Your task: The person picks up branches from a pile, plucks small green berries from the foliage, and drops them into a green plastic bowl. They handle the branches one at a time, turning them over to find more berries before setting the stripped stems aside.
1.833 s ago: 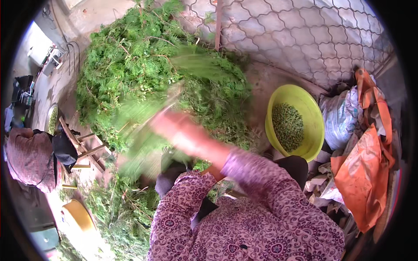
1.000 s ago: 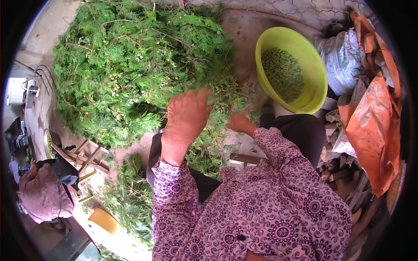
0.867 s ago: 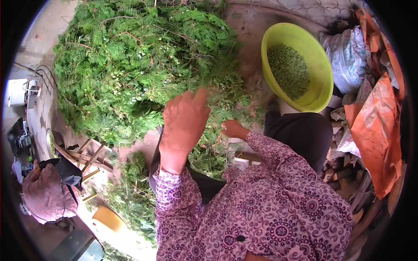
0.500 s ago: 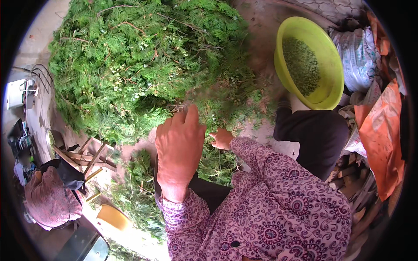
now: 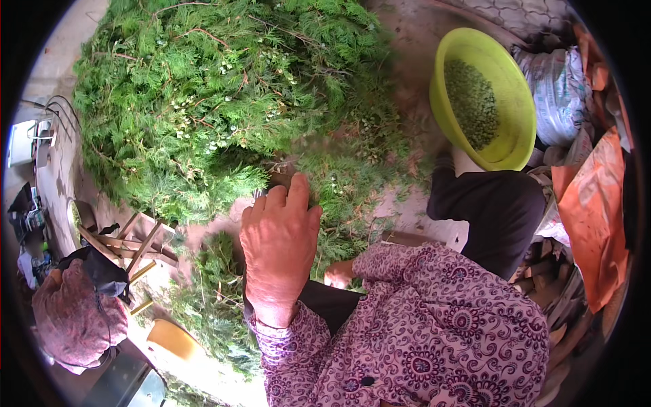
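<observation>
My left hand (image 5: 279, 247) is raised in the middle, back up, at the near edge of a big heap of green conifer branches (image 5: 203, 88). Its fingers bend over and their tips are hidden, so what they hold cannot be made out. Lower and to its right, my right hand (image 5: 339, 273) shows only in part beside my dark trouser leg, its fingers hidden. Loose conifer sprigs (image 5: 342, 193) lie on the ground just beyond it. A yellow-green basin (image 5: 517, 129) at the right holds many small green cones (image 5: 471, 102).
White sacks (image 5: 556, 91), an orange sheet (image 5: 593, 217) and split firewood (image 5: 542, 271) line the right. My bent knee (image 5: 498, 203) is below the basin. At left sit another person (image 5: 78, 312), a wooden stool frame (image 5: 139, 247) and an orange-yellow bowl (image 5: 173, 339).
My right hand has drawn back toward my body from the sprigs, down and slightly left. My left hand has dipped very slightly, staying in about the same place.
</observation>
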A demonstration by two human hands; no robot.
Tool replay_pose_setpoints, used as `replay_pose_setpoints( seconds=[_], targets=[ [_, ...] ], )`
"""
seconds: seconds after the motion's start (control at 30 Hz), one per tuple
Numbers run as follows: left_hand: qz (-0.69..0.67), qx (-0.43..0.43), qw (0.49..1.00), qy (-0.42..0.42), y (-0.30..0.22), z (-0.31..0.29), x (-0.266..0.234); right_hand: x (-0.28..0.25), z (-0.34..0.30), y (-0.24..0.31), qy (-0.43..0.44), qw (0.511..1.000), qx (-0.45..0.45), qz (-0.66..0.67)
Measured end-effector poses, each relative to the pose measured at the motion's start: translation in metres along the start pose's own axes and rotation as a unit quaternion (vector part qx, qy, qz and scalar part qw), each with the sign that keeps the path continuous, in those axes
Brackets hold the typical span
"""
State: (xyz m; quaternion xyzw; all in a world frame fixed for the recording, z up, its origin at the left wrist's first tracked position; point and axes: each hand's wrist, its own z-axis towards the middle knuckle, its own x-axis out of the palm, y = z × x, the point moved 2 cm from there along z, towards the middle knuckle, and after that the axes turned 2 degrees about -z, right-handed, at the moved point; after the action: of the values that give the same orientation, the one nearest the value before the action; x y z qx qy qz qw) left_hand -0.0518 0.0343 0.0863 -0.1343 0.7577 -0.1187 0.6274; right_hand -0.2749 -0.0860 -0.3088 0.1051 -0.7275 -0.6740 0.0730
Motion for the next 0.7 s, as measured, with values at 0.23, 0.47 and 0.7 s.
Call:
replay_pose_setpoints(
  seconds=[0.23, 0.47, 0.7],
  targets=[
    [0.002, -0.015, 1.000, -0.006, 0.005, -0.005, 0.000, -0.115, -0.031, 0.026, -0.242, 0.926, 0.237, -0.165],
    [0.012, -0.014, 1.000, -0.010, 0.006, -0.005, -0.002, -0.211, -0.085, 0.008, -0.267, 0.787, 0.514, -0.213],
    [0.010, 0.003, 1.000, -0.018, 0.004, -0.002, 0.002, -0.176, -0.108, -0.044, -0.232, 0.830, 0.350, -0.366]
  ],
)
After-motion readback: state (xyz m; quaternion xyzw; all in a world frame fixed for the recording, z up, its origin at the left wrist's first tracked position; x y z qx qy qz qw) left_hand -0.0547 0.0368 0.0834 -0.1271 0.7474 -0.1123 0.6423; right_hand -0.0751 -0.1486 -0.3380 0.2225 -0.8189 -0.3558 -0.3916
